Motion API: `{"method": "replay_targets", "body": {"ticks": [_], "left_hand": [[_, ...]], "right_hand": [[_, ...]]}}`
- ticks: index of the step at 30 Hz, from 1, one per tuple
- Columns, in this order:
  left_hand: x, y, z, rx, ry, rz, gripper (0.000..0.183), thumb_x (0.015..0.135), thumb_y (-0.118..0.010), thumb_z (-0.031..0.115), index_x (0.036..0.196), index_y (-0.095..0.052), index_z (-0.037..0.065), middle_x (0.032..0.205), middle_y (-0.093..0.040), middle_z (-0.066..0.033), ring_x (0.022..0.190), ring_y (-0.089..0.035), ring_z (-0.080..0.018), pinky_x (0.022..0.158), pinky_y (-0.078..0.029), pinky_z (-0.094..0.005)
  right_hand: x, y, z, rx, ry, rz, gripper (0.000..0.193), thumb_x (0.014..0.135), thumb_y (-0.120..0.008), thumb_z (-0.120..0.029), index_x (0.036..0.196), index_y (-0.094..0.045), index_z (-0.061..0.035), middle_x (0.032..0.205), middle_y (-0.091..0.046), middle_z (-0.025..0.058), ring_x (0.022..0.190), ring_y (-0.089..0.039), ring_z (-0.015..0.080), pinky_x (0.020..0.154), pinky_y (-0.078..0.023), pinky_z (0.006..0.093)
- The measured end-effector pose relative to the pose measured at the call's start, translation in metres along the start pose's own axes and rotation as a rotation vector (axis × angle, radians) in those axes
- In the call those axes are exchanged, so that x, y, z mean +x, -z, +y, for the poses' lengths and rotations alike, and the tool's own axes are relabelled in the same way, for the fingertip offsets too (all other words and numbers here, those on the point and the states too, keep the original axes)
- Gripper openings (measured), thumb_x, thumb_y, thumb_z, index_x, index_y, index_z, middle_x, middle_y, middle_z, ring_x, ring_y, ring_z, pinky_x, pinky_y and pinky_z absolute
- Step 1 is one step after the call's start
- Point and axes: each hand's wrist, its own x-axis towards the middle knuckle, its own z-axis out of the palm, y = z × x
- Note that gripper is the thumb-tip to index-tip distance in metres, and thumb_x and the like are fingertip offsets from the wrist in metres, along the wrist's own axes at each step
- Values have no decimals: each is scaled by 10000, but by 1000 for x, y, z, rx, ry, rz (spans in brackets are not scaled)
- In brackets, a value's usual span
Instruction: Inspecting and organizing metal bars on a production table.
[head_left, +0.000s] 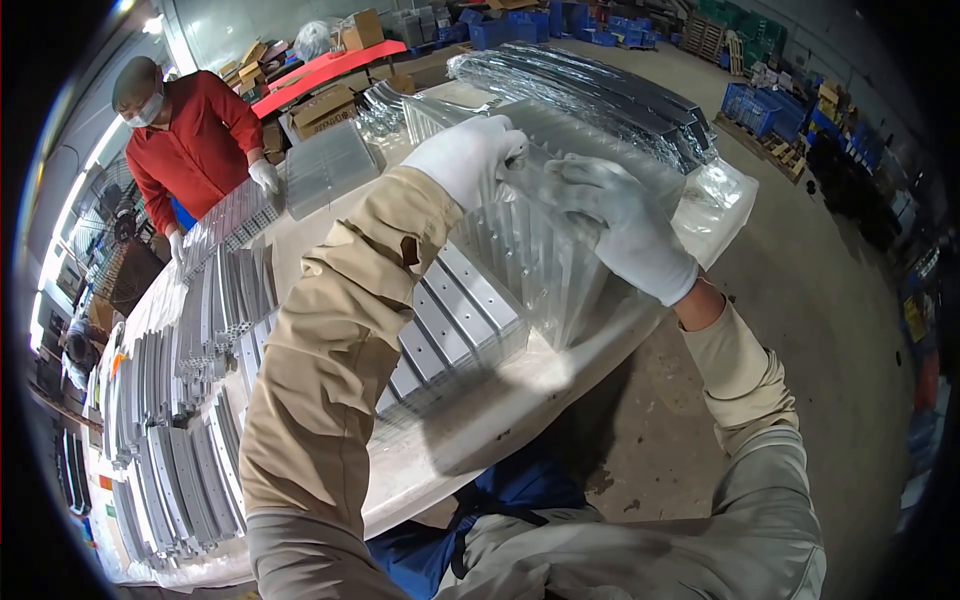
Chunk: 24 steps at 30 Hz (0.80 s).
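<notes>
Both my hands wear white gloves and are raised over the table at the upper middle. My left hand (465, 158) is closed on the upper edge of a clear ribbed plastic tray (540, 265). My right hand (628, 228) grips the same tray from the right, its fingers bent over the edge and the thumb partly hidden. The tray stands tilted on the table between my arms. Beside it, under my left forearm, silver metal strips (470, 285) with small holes lie side by side. Behind the tray are more clear trays (600, 135), partly covered by my hands.
Dark strips wrapped in clear film (590, 90) lie at the table's far end. Rows of curved metal strips (185, 470) cover the left side. Across the table a co-worker in red (200, 150) handles a clear tray (230, 215). The table edge (480, 455) runs before me.
</notes>
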Motion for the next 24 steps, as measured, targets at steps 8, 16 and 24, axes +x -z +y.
{"method": "replay_targets", "body": {"ticks": [8,16,24], "left_hand": [[12,0,0,36,-16,-47,348,733,-825,110,1000,-607,67,1004,-629,-114,962,-648,-355,781,-541,-424],[23,11,-8,91,112,-295,402,744,-860,134,1080,-643,89,1086,-654,-133,1047,-654,-370,872,-540,-458],[19,15,-31,41,60,-263,342,779,-804,81,1095,-677,119,1018,-710,-111,969,-688,-348,833,-558,-424]], "right_hand": [[-3,-1,7,21,18,20,310,818,-774,-48,1116,-761,-132,1291,-698,95,1232,-632,323,1075,-508,413],[-8,3,4,-28,7,-7,407,824,-745,-12,1187,-738,-196,1369,-656,60,1284,-588,307,1100,-486,394],[-4,10,3,-30,16,-76,392,827,-712,13,1156,-747,-198,1387,-645,41,1299,-573,311,1105,-480,390]]}}
